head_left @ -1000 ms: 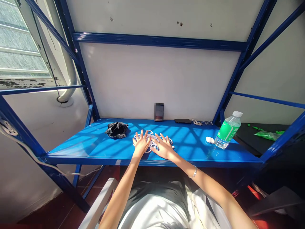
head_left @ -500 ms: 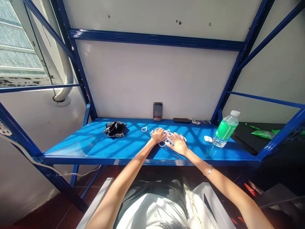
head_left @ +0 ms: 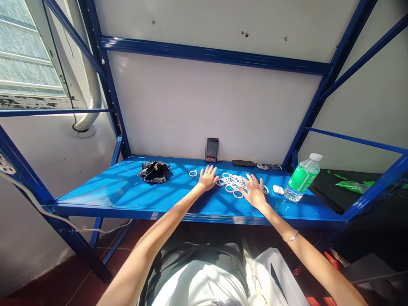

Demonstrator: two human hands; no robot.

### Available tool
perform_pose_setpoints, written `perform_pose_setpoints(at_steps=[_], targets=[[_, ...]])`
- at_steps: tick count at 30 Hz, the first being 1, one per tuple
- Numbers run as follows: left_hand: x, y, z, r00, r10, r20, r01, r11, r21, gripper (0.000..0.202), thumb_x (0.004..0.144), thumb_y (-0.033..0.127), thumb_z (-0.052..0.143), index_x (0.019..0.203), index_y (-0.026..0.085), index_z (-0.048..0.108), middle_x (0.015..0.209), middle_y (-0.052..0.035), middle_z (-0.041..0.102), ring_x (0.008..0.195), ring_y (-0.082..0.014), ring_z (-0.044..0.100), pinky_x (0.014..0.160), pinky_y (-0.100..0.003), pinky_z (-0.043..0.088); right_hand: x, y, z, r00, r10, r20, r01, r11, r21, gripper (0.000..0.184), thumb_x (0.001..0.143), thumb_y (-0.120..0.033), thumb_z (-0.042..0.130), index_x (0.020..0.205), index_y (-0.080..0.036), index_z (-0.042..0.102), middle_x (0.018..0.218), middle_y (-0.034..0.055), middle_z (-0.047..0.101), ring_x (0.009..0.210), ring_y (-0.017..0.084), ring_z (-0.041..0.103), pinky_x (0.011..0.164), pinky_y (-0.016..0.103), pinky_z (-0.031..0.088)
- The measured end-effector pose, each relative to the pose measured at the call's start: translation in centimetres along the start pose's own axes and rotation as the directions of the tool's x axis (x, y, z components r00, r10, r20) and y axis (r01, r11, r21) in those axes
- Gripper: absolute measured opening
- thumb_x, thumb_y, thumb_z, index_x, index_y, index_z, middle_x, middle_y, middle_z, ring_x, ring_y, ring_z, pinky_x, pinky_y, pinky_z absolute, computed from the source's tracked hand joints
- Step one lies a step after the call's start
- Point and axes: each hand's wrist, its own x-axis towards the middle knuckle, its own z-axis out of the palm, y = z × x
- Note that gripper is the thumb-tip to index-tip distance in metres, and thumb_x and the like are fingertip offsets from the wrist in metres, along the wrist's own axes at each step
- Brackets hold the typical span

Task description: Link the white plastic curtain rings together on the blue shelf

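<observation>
A pile of several white plastic rings (head_left: 233,182) lies on the blue metal shelf (head_left: 127,197). My left hand (head_left: 207,179) rests flat with fingers spread just left of the pile. My right hand (head_left: 255,191) lies flat with spread fingers on the pile's right side, touching some rings. One single white ring (head_left: 193,173) sits apart, to the left of my left hand. Neither hand holds anything.
A crumpled black plastic bag (head_left: 154,171) lies at the left. A small dark box (head_left: 212,150) and a black phone (head_left: 242,163) stand by the back wall. A white earbud case (head_left: 278,190) and a green-labelled water bottle (head_left: 301,178) are at the right.
Both hands have slid the ring pile to the right along the shelf. One ring stayed behind at the left. The left hand has come off the pile and opened flat.
</observation>
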Motion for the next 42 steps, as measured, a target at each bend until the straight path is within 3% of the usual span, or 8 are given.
perform_pose_setpoints(at_steps=[3, 7, 13, 20, 26, 31, 35, 42], targets=[[-1.3, -5.3, -2.4, 0.97, -0.227, 0.083, 0.226, 0.974, 0.018, 0.049, 0.094, 0.033, 0.039, 0.138, 0.013, 0.042, 0.15, -0.0186, 0.034, 0.141, -0.0337, 0.025, 0.111, -0.056, 0.023, 0.0, -2.2, -0.8, 0.997, -0.079, -0.022, 0.08, 0.996, 0.041, 0.047, 0.095, -0.044, 0.039, 0.135, -0.023, 0.05, 0.149, 0.0115, 0.039, 0.141, 0.035, 0.025, 0.113, 0.065, 0.012], [-3.2, -8.5, -4.3, 0.971, -0.172, 0.169, 0.179, 0.983, -0.029, 0.031, 0.091, 0.031, 0.045, 0.116, 0.018, 0.059, 0.131, -0.0119, 0.057, 0.122, -0.0273, 0.051, 0.1, -0.038, 0.04, -0.1, -5.7, -1.3, 0.988, -0.151, 0.019, 0.146, 0.975, 0.166, 0.045, 0.096, -0.045, 0.038, 0.134, -0.025, 0.051, 0.149, 0.0079, 0.039, 0.142, 0.034, 0.024, 0.114, 0.065, 0.011], [-5.6, -5.3, -4.9, 0.991, 0.01, 0.137, 0.011, 0.988, -0.151, 0.027, 0.093, 0.037, 0.044, 0.095, 0.018, 0.064, 0.102, -0.0096, 0.066, 0.089, -0.0219, 0.063, 0.072, -0.027, 0.047, -0.6, -9.9, -0.9, 0.969, -0.245, 0.043, 0.218, 0.918, 0.331, 0.036, 0.095, -0.036, 0.041, 0.127, -0.025, 0.055, 0.143, 0.0073, 0.047, 0.14, 0.029, 0.03, 0.115, 0.06, 0.015], [-9.2, -1.8, -5.0, 0.973, 0.232, 0.007, -0.212, 0.9, -0.382, 0.024, 0.09, 0.037, 0.049, 0.081, 0.018, 0.061, 0.106, -0.0086, 0.064, 0.095, -0.0199, 0.062, 0.082, -0.031, 0.052, -0.4, -12.2, -0.8, 0.973, -0.232, -0.01, 0.213, 0.874, 0.437, 0.023, 0.091, -0.029, 0.049, 0.109, -0.022, 0.062, 0.11, 0.0081, 0.064, 0.118, 0.028, 0.052, 0.11, 0.055, 0.03], [-10.4, 0.6, -5.4, 0.953, 0.296, -0.062, -0.284, 0.806, -0.519, 0.017, 0.086, 0.028, 0.05, 0.099, 0.02, 0.057, 0.113, -0.0097, 0.06, 0.093, -0.0185, 0.061, 0.077, -0.031, 0.055, -0.5, -12.0, -0.9, 0.985, -0.167, 0.048, 0.118, 0.847, 0.519, 0.015, 0.09, -0.027, 0.051, 0.082, -0.02, 0.061, 0.092, 0.0064, 0.066, 0.097, 0.025, 0.058, 0.088, 0.044, 0.046], [-10.2, 0.8, -5.1, 0.988, 0.144, 0.058, -0.033, 0.561, -0.827, 0.038, 0.082, 0.041, 0.06, 0.109, 0.018, 0.049, 0.095, -0.005, 0.063, 0.076, -0.0151, 0.061, 0.068, -0.028, 0.053, -0.2, -11.4, -1.6, 0.971, -0.18, 0.158, -0.008, 0.634, 0.774, 0.02, 0.09, -0.036, 0.052, 0.081, -0.021, 0.061, 0.086, 0.0022, 0.066, 0.088, 0.019, 0.061, 0.078, 0.032, 0.048], [-9.7, 0.1, -4.7, 0.971, 0.151, 0.187, 0.125, 0.35, -0.928, 0.045, 0.076, 0.056, 0.065, 0.092, 0.014, 0.055, 0.082, -0.0032, 0.063, 0.077, -0.0157, 0.061, 0.074, -0.029, 0.05, -0.1, -11.3, -1.4, 0.962, -0.196, 0.19, -0.075, 0.48, 0.874, 0.026, 0.086, -0.045, 0.056, 0.083, -0.02, 0.061, 0.085, 0.0017, 0.066, 0.084, 0.018, 0.063, 0.074, 0.031, 0.049], [-9.7, 0.0, -5.8, 0.937, 0.256, 0.239, 0.183, 0.223, -0.958, 0.043, 0.078, 0.055, 0.065, 0.079, 0.012, 0.061, 0.063, -0.0022, 0.061, 0.062, -0.0138, 0.059, 0.068, -0.028, 0.048, -0.4, -11.3, -1.0, 0.88, -0.383, 0.282, -0.249, 0.134, 0.959, 0.039, 0.078, -0.055, 0.066, 0.084, -0.018, 0.055, 0.075, 0.0011, 0.066, 0.074, 0.016, 0.065, 0.06, 0.025, 0.047]])
